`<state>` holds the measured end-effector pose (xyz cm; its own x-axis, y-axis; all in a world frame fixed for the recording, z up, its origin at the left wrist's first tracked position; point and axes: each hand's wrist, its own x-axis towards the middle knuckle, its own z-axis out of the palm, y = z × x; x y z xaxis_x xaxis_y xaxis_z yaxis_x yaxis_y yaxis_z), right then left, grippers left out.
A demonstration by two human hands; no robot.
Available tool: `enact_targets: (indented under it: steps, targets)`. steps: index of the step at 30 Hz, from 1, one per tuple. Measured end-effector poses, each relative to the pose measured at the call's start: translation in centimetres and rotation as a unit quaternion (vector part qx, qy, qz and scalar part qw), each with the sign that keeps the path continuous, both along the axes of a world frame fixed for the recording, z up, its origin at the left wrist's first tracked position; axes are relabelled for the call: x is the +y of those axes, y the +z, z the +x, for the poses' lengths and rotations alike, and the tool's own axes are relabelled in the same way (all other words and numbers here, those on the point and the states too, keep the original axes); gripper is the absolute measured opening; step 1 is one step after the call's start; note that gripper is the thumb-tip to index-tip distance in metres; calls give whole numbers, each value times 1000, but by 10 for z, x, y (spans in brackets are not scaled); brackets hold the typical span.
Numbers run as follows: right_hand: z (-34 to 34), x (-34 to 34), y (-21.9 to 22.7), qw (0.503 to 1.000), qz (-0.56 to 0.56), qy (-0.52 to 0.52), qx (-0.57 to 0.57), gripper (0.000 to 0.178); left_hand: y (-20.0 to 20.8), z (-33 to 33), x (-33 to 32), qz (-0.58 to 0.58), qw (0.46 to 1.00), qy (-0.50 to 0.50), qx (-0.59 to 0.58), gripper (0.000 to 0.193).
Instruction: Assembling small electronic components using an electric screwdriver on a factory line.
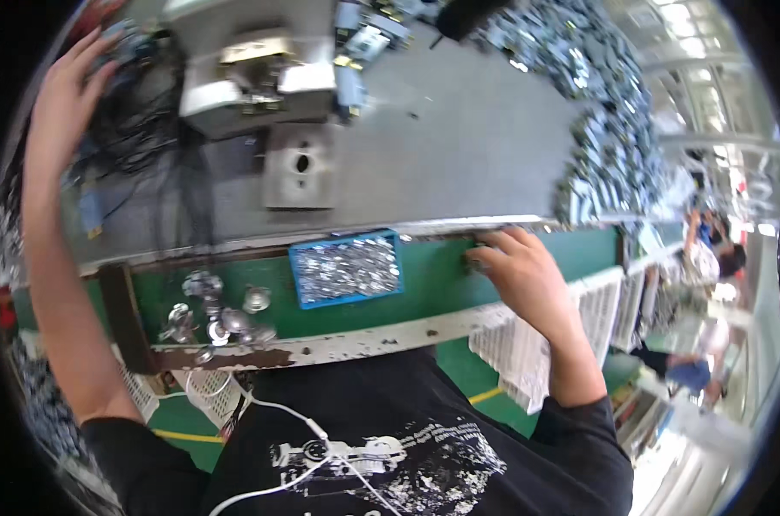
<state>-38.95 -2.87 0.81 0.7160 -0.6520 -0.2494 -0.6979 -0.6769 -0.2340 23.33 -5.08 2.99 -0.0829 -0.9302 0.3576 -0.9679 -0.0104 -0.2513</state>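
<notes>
My left hand (67, 99) reaches to the far left with its fingers stretched apart. It is at the edge of a heap of black cables (136, 112) with blue-grey connector-like ends. Over the green strip in front of the bench, my right hand (521, 268) is closed, its fingertips curled together. A small dark bit shows at those fingertips, too blurred to name. Between my hands, a blue tray (302, 297) holds many small shiny metal pieces (347, 268). A metal press-like fixture (257, 82) stands right of the cables, with a holed metal block (300, 176) before it.
Blue-grey metal parts (609, 146) are heaped along the bench's right and far side. Several round shiny pieces (233, 320) lie at the left of the green strip. White plastic baskets (519, 353) stand below the bench edge. Other people (704, 258) are at the far right.
</notes>
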Motion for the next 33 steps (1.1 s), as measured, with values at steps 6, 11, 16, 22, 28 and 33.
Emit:
enact_targets:
  steps: [6,11,16,22,28,33]
  targets:
    - [57,-16,51,897,234,-134,-351,49,36,-154,58,63,901,-61,424,24]
    - [150,-48,53,955,171,34,-238,34,27,-200,108,298,899,-193,257,18]
    - [188,-60,23,980,49,121,-149,37,25,-188,104,313,866,-244,305,14]
    - [184,-38,10,970,8,58,-238,49,20,-198,97,232,859,-271,367,22]
    - [180,-44,9,974,-59,94,-200,42,15,-204,92,251,847,-299,360,17]
    - [191,-36,1,975,-83,134,-157,56,11,-206,89,237,852,-294,363,24]
